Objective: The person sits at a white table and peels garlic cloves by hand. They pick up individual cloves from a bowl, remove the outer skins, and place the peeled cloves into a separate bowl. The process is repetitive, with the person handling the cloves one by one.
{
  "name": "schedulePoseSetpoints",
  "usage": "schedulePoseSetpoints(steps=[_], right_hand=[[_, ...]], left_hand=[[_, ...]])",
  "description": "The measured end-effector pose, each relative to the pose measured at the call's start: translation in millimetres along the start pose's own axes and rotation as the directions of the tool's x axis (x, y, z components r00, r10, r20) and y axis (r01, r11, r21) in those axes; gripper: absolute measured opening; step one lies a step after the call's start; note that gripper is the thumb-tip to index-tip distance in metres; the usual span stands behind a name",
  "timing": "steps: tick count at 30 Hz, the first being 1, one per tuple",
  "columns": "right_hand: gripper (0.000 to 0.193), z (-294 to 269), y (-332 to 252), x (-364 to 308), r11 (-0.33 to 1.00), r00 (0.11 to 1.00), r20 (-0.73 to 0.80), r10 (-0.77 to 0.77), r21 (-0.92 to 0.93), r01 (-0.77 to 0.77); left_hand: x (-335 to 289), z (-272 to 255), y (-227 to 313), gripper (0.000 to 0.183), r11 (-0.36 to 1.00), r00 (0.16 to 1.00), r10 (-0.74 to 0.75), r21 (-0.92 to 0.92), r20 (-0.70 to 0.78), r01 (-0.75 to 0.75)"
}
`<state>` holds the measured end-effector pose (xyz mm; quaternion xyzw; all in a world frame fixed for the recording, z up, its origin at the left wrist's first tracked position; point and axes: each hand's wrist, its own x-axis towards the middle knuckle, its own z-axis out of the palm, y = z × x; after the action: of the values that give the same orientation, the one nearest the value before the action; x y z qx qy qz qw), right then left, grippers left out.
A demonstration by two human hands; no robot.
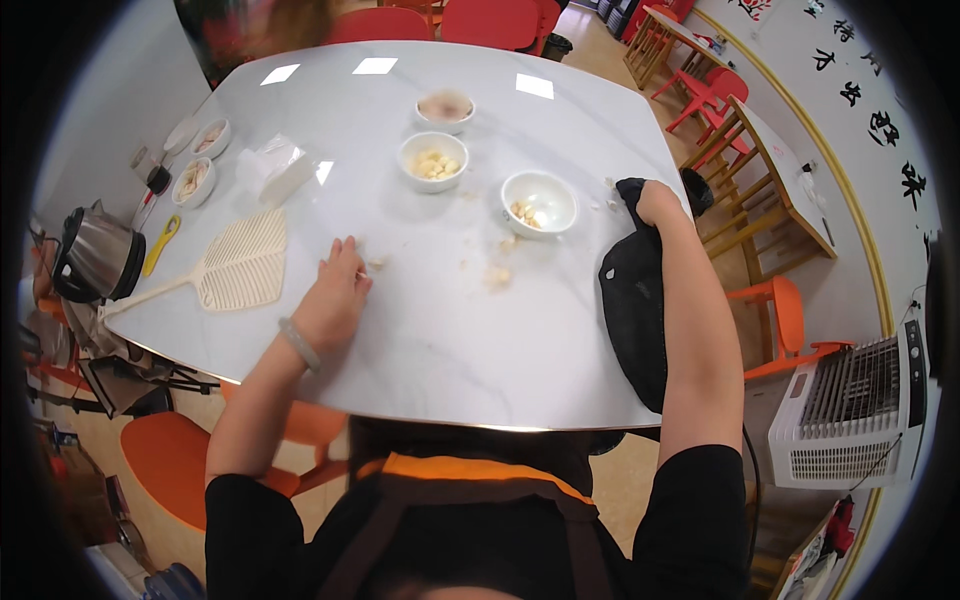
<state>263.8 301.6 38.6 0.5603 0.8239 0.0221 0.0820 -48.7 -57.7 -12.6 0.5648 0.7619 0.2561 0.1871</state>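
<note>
My left hand [342, 290] rests on the white table with its fingers stretched out, a small pale garlic clove [376, 263] beside the fingertips. At the table's right edge my right hand [660, 204] is closed on the upper end of a black cloth [634, 290], which hangs limp beneath my forearm. To the left of that hand stands a white bowl [555, 203] with a few garlic cloves in it. Another white bowl [434, 187] holds more peeled cloves. Blurred pale bits [498, 278], perhaps garlic or its skins, lie on the tabletop between my hands.
A third bowl [447, 127] with blurred contents stands farther back. Leftward are a cream fly swatter [243, 262], a yellow-handled tool [160, 246], tissues [280, 170], two small bowls and an electric kettle [100, 250]. Chairs surround the table; a white heater [850, 415] stands at right.
</note>
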Motion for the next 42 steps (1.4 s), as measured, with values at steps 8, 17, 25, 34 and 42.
schedulePoseSetpoints(steps=[8,17,25,34,42], right_hand=[[0.024,9.1,33.6,25.6,0.929,0.978,-0.189,0.094,0.370,-0.018],[0.046,18.6,12.5,51.9,0.978,0.978,0.031,0.208,0.009,-0.209],[0.032,4.0,-7.0,50.4,0.980,0.986,-0.049,-0.161,0.110,0.165],[0.041,5.4,-26.6,49.6,0.952,0.969,-0.052,-0.242,0.180,0.247],[0.047,-8.5,-41.4,12.2,0.944,0.958,0.049,-0.281,0.197,0.267]], left_hand=[[10.3,25.9,43.7,0.052,0.994,0.979,0.104,-0.034,0.177,-0.099],[31.2,26.2,87.0,0.043,0.950,0.942,0.267,-0.221,0.204,-0.221],[77.2,24.2,100.9,0.016,0.554,0.908,0.028,-0.763,0.418,0.334],[113.0,55.9,99.4,0.024,0.621,0.897,0.350,-0.784,0.271,-0.005],[118.3,47.2,148.9,0.028,0.033,0.948,-0.009,-0.947,0.319,0.319]])
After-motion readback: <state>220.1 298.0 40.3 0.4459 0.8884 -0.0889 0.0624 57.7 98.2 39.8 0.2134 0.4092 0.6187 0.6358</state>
